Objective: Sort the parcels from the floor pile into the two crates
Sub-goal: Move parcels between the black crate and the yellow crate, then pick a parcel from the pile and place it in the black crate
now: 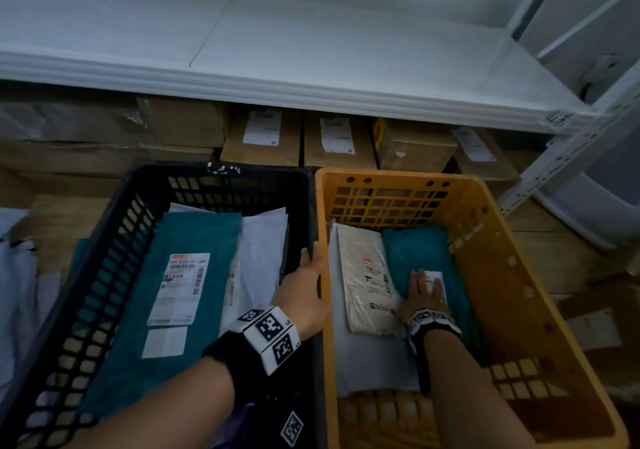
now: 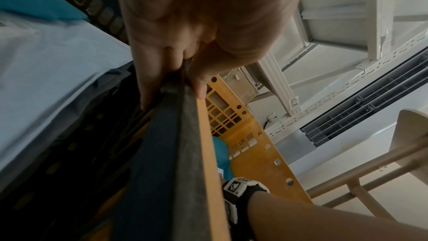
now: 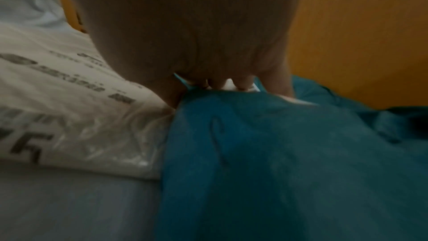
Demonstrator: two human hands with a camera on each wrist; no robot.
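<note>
A black crate [image 1: 221, 171] stands on the left and a yellow crate [image 1: 398, 175] on the right, side by side. The black one holds a large teal parcel [image 1: 138, 310] and white parcels [image 1: 259, 251]. My left hand [image 1: 310, 258] grips the black crate's right rim [image 2: 180, 135], fingers inside and thumb on the yellow crate's side. In the yellow crate lie a white printed parcel [image 1: 363, 275] and a teal parcel [image 1: 415, 247]. My right hand [image 1: 424, 286] rests flat on that teal parcel [image 3: 254, 153], fingertips on its white label.
A white metal shelf [image 1: 311, 95] overhangs just behind the crates, with cardboard boxes [image 1: 263, 137] stacked under it. Pale parcels [image 1: 17, 275] lie on the floor at far left. A perforated shelf upright [image 1: 561, 157] and flat cardboard [image 1: 588, 327] stand to the right.
</note>
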